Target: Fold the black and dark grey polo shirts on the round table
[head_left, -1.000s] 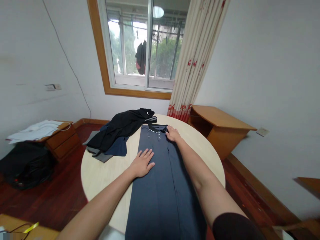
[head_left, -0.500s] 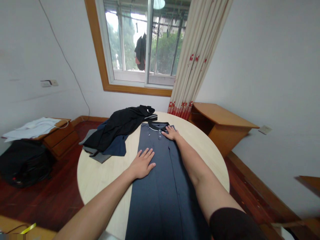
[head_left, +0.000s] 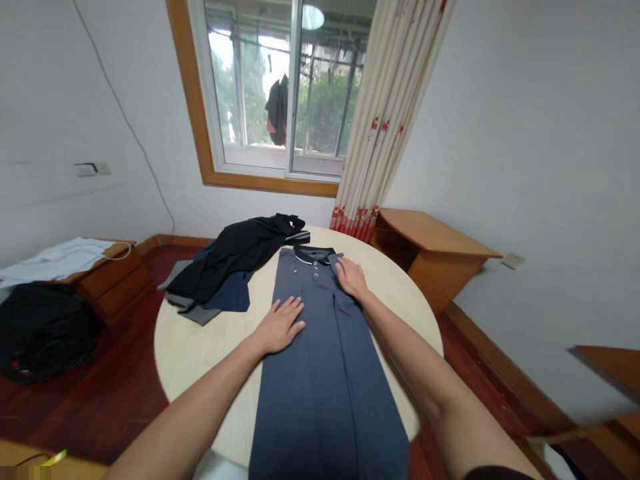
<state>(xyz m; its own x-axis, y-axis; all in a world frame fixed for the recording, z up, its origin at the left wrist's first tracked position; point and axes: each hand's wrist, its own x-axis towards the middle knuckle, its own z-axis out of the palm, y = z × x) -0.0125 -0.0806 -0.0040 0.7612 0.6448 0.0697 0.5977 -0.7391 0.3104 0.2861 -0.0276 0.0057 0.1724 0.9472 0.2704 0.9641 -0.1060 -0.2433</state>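
A dark grey polo shirt (head_left: 320, 347) with a black, white-edged collar lies lengthwise on the round table, its right side folded inward. Its collar points toward the window and its lower end runs out of view at the bottom. My left hand (head_left: 279, 325) rests flat on the shirt's left side, fingers spread. At the right shoulder edge, my right hand (head_left: 353, 277) has its fingers drawn together on the fabric, seeming to pinch it; the fingertips are partly hidden. Left of the shirt lies a loose pile of black, navy and grey clothes (head_left: 235, 257).
The round pale table (head_left: 200, 357) carries the clothes. A wooden desk (head_left: 440, 233) stands behind it at right, near a curtain (head_left: 373, 127). To the left are a drawer cabinet (head_left: 113, 283) with white cloth on top and a black bag (head_left: 45, 330) on the floor.
My right hand has slid from lying spread beside the collar to the shirt's right edge, its fingers now drawn together. My left hand stays on the shirt. The view has shifted slightly.
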